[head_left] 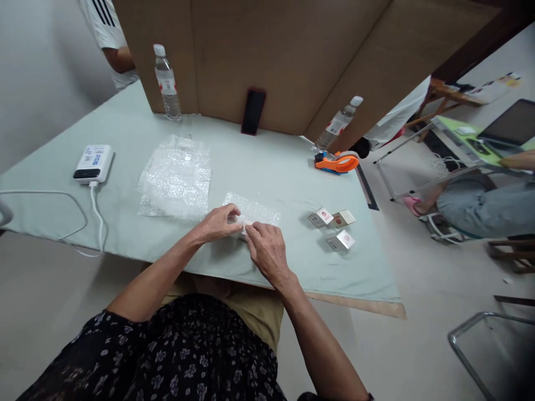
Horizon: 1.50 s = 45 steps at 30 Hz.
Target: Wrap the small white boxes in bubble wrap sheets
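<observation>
A small sheet of bubble wrap (pixel 259 210) lies on the table under and just beyond my fingers. My left hand (pixel 218 224) curls at its near left end, fingers bent around the wrap. My right hand (pixel 267 248) is closed on the near edge, its fingertips pressing the wrap beside my left fingers. A whitish bit shows between the two hands; whether something is rolled inside the wrap is hidden. Right of my hands stand three small boxes, one silvery white (pixel 341 240), another white (pixel 321 217) and one with a tan side (pixel 343 218).
A stack of bubble wrap sheets (pixel 178 178) lies to the left, near a white power bank (pixel 94 164) with a cable. An orange tape dispenser (pixel 337 162), two water bottles (pixel 168 89) and a phone (pixel 253 111) stand along a cardboard screen (pixel 267 50). Other people are partly visible at both sides.
</observation>
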Each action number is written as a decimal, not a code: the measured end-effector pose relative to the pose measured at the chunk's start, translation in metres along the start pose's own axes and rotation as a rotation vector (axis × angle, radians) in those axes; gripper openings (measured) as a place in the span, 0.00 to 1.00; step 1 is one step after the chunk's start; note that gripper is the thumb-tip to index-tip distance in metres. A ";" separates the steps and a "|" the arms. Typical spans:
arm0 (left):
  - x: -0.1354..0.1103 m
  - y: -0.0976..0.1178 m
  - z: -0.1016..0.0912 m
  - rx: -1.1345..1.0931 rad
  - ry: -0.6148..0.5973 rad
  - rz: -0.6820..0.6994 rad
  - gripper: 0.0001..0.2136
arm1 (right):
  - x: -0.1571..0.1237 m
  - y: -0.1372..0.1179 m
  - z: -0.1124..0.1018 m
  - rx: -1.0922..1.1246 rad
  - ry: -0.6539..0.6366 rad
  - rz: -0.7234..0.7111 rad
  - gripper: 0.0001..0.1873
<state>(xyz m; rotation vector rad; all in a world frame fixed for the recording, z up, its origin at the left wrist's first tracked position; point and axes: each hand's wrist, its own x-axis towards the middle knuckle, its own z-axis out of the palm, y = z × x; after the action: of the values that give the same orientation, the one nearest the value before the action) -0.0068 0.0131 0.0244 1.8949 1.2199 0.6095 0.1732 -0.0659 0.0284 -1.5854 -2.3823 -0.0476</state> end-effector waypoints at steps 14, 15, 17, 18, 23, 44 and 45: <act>-0.015 -0.022 -0.008 0.244 0.222 -0.332 0.32 | 0.011 0.001 -0.002 -0.115 -0.035 -0.045 0.09; -0.014 -0.022 -0.013 0.247 0.191 -0.350 0.32 | 0.011 0.001 -0.002 -0.115 -0.033 -0.045 0.09; -0.012 -0.021 -0.021 0.247 0.142 -0.350 0.31 | 0.011 0.002 -0.002 -0.111 -0.028 -0.047 0.08; -0.012 -0.020 -0.024 0.237 0.118 -0.347 0.30 | 0.011 0.002 -0.002 -0.109 -0.026 -0.051 0.08; -0.017 -0.009 -0.027 -0.024 -0.013 -0.501 0.32 | 0.009 0.004 0.000 -0.113 -0.005 -0.050 0.08; 0.013 0.012 0.017 -0.020 0.196 -0.391 0.09 | 0.009 0.003 0.000 -0.124 -0.014 -0.075 0.09; 0.013 0.015 0.019 -0.134 0.180 -0.406 0.08 | 0.009 0.003 0.000 -0.127 -0.012 -0.078 0.10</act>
<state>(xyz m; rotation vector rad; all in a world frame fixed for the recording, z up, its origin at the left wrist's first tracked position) 0.0204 0.0151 0.0255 1.4480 1.5836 0.6296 0.1726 -0.0567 0.0303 -1.5498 -2.4945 -0.2089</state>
